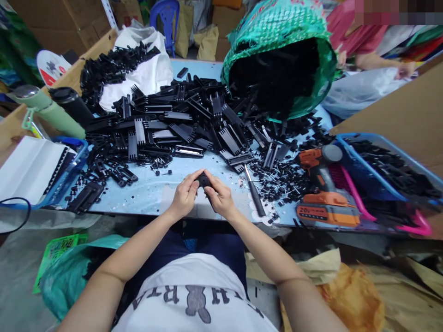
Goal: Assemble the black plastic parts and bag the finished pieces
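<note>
A small black plastic part (204,180) is pinched between my two hands, just above the front of the blue tabletop. My left hand (185,192) closes on its left side with thumb and fingers. On the other side, my right hand (219,194) grips it too, and its lower end runs down under that palm. My fingers hide much of its shape. Beyond my hands lies a large heap of black slotted plastic pieces (173,120). Several small black-headed screws (159,163) lie left of my hands, and a screwdriver with a black handle (255,196) rests to the right.
An orange cordless drill (325,207) stands at the right, beside a pink-rimmed basket (353,193) and a blue bin (380,159). A green woven sack (277,32) spills black parts at the back. Bottles (51,110) stand left. Another person's hand (404,70) is at the far right.
</note>
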The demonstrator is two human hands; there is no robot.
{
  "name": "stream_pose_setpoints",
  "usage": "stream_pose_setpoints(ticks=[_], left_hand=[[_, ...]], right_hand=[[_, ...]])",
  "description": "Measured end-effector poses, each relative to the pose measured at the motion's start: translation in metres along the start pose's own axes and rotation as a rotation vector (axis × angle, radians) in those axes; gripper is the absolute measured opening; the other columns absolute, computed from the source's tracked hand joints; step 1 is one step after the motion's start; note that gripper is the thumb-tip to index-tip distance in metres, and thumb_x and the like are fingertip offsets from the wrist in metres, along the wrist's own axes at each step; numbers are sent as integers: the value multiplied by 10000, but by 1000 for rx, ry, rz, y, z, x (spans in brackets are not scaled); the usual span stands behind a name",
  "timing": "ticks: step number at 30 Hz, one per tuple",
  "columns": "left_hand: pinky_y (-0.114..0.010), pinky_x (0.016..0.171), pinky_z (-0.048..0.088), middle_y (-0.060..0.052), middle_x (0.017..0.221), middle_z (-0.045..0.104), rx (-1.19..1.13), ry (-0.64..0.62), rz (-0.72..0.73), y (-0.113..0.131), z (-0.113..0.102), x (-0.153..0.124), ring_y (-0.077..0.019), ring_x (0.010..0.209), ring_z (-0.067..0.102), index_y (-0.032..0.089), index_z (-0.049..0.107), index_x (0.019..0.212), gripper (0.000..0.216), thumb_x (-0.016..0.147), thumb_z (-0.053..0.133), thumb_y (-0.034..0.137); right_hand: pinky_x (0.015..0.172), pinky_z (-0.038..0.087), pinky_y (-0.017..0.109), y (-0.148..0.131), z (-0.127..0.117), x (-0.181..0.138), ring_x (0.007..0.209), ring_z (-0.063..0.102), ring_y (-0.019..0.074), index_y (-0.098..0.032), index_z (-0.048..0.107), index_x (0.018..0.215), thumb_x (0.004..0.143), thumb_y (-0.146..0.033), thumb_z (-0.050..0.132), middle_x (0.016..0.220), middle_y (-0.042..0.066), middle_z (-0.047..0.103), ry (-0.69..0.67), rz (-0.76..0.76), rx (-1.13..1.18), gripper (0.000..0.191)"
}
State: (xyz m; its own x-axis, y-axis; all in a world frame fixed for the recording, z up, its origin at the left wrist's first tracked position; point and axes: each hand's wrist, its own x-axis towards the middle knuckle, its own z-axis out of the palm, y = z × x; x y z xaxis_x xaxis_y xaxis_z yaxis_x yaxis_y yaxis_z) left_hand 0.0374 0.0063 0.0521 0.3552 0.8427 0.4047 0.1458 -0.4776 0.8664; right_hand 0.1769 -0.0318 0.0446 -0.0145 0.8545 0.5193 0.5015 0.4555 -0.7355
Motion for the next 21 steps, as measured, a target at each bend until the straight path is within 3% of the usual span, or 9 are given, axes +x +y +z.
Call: stream_pose_setpoints(ticks=[2, 4, 7, 9, 11, 16, 21], left_hand=[[-281, 735, 513, -71, 1018, 657, 1, 26, -3, -2, 5, -3, -132, 767, 628, 202, 474, 1294, 400, 941, 356, 350], [-307, 818, 505, -86, 1091, 641, 3, 158, -14, -2, 14, -7, -165, 918, 625, 190, 501, 1269, 398, 943, 343, 356], [-328, 918, 469, -103, 1184, 605, -17, 363, -41, 0, 28, -11, -186, 1082, 573, 163, 544, 1219, 391, 949, 323, 338], [-329, 938, 458, -107, 1200, 598, -12, 396, -18, 2, 29, -11, -183, 1107, 560, 154, 552, 1209, 378, 948, 330, 315], [-322, 913, 471, -107, 1165, 618, 29, 350, 57, 3, 21, -9, -177, 1065, 581, 153, 564, 1193, 364, 945, 342, 299], [-253, 744, 501, -82, 943, 679, 80, 80, 284, 3, -8, 4, -133, 829, 624, 148, 600, 1131, 309, 930, 390, 254], [-252, 725, 486, -77, 929, 669, 46, 1, 302, 2, -18, 17, -127, 803, 609, 147, 605, 1111, 288, 924, 401, 231]], right_hand=[[731, 498, 301, -3, -6, 5, 784, 561, 149, -225, 410, 1363, 926, -356, 410, 933, 60, 606, -35, -5, 7, 456], [733, 495, 298, -9, -5, 8, 791, 563, 148, -223, 413, 1360, 930, -340, 405, 960, 67, 614, -24, 19, 0, 446], [729, 491, 304, -19, 6, 6, 797, 560, 160, -217, 407, 1365, 934, -334, 386, 979, 86, 617, 59, 41, -51, 448], [725, 489, 308, -23, 12, 3, 801, 558, 167, -207, 384, 1379, 935, -328, 376, 986, 100, 612, 107, 30, -71, 460], [719, 489, 310, -23, 12, -1, 797, 553, 170, -195, 358, 1393, 934, -325, 374, 969, 104, 606, 111, 3, -77, 477], [667, 481, 300, -16, 0, -5, 717, 518, 155, -180, 346, 1398, 926, -326, 401, 839, 66, 571, 49, -85, -91, 497], [648, 489, 297, -13, -1, -4, 693, 517, 146, -178, 350, 1396, 928, -342, 391, 823, 57, 551, 70, -36, -74, 498]])
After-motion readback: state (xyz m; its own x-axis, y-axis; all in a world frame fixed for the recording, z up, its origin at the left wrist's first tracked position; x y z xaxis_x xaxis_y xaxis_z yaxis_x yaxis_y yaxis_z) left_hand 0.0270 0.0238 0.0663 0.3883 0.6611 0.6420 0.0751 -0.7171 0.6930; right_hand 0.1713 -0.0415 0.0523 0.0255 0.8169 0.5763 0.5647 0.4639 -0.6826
